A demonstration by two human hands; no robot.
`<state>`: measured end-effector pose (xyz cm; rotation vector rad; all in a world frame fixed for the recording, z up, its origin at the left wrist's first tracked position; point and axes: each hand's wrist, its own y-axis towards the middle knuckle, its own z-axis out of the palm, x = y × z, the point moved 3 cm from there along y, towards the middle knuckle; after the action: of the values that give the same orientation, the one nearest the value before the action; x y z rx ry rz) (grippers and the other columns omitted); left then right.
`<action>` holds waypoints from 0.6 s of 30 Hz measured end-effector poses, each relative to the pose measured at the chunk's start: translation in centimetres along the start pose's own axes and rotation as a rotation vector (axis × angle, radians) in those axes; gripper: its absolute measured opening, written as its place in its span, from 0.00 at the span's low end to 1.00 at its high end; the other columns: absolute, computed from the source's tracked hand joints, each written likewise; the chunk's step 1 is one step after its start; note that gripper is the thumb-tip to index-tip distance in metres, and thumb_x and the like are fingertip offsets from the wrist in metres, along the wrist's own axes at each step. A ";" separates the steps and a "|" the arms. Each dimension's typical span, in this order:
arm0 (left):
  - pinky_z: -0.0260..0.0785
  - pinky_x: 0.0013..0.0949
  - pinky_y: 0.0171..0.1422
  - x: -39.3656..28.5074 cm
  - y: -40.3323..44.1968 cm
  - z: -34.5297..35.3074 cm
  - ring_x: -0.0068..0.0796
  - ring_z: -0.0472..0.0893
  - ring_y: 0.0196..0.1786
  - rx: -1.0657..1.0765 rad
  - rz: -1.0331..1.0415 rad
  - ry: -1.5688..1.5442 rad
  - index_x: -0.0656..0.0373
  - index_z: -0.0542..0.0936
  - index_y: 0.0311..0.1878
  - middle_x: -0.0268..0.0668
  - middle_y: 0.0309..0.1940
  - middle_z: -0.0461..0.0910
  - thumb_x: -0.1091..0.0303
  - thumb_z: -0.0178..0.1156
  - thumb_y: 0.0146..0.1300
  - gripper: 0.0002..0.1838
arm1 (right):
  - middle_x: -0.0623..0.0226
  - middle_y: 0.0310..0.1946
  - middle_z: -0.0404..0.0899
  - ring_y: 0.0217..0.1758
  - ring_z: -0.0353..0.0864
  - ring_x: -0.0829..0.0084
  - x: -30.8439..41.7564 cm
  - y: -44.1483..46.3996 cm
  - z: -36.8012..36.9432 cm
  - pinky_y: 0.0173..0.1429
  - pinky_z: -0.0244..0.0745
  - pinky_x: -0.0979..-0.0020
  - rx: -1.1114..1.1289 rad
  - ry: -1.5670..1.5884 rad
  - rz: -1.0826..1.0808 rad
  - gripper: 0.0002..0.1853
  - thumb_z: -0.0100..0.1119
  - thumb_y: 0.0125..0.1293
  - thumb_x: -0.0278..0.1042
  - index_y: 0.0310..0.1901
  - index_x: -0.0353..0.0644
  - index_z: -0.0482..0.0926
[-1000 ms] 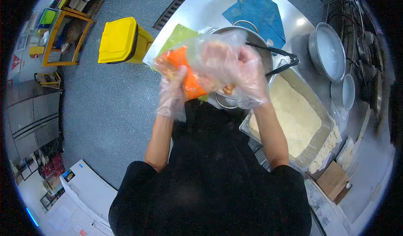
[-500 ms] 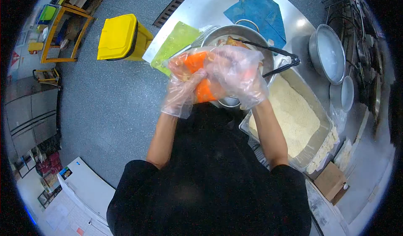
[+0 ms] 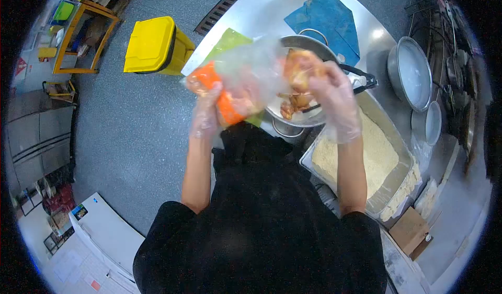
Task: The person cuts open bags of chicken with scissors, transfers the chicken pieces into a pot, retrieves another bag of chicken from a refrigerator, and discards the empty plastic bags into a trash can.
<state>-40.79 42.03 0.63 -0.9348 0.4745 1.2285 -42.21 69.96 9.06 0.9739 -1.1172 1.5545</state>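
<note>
My left hand [image 3: 206, 111], in a clear plastic glove, grips a clear plastic bag [image 3: 256, 58] with an orange printed band and pale pieces of raw meat inside. The bag is tilted, its right end over a metal bowl [image 3: 334, 53]. My gloved right hand [image 3: 337, 98] is blurred by motion; its fingers close on a reddish-brown piece of marinated meat [image 3: 300, 66] beside the bag's end. More meat pieces [image 3: 297, 103] lie in the bowl. Tongs with black handles [image 3: 366, 79] rest across the bowl's right side.
A tray of pale flour [image 3: 366, 158] stands right of me. Behind the bowl lies a blue cloth [image 3: 327, 22] on the steel table [image 3: 261, 6]; a green sheet [image 3: 230, 37] sits at its left. Farther right is another metal bowl [image 3: 410, 74]. A yellow bin [image 3: 151, 45] stands on the floor.
My hands have moved apart. The left hand has shifted slightly left with the bag, and the right hand has moved right, now with a meat piece at its fingers. More of the bowl shows.
</note>
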 end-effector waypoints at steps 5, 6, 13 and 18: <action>0.69 0.44 0.65 0.7 0.4 -2.0 0.38 0.75 0.59 0.252 -0.078 -0.576 0.56 0.61 0.70 0.40 0.62 0.71 0.57 0.57 0.68 0.31 | 0.57 0.58 0.73 0.51 0.82 0.68 2.0 -0.9 -0.6 0.50 0.85 0.66 0.009 0.490 -0.055 0.26 0.56 0.59 0.23 0.62 0.36 0.68; 0.73 0.45 0.58 1.8 1.6 -2.5 0.40 0.77 0.56 0.477 -0.151 -0.781 0.53 0.63 0.69 0.41 0.59 0.73 0.54 0.58 0.67 0.30 | 0.57 0.59 0.73 0.51 0.82 0.68 1.9 -1.0 -0.3 0.49 0.85 0.66 -0.018 0.492 -0.091 0.26 0.55 0.59 0.22 0.62 0.35 0.68; 0.68 0.29 0.35 5.0 1.1 -0.8 0.26 0.71 0.33 0.175 -0.040 -0.688 0.49 0.74 0.58 0.33 0.46 0.75 0.46 0.57 0.63 0.25 | 0.63 0.48 0.77 0.52 0.80 0.71 0.8 -0.8 0.3 0.50 0.85 0.66 -0.089 0.475 0.001 0.18 0.60 0.64 0.31 0.54 0.36 0.72; 0.71 0.34 0.40 7.8 1.4 -0.7 0.28 0.74 0.39 0.263 -0.305 -0.996 0.52 0.74 0.57 0.32 0.47 0.75 0.50 0.57 0.64 0.23 | 0.62 0.46 0.77 0.49 0.81 0.71 -0.6 -0.8 1.0 0.56 0.80 0.68 -0.107 0.455 -0.054 0.17 0.60 0.60 0.30 0.50 0.35 0.72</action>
<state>-39.61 46.10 -6.11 -0.0913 -0.2924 1.1546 -41.24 68.98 8.88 0.5349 -0.8339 1.5537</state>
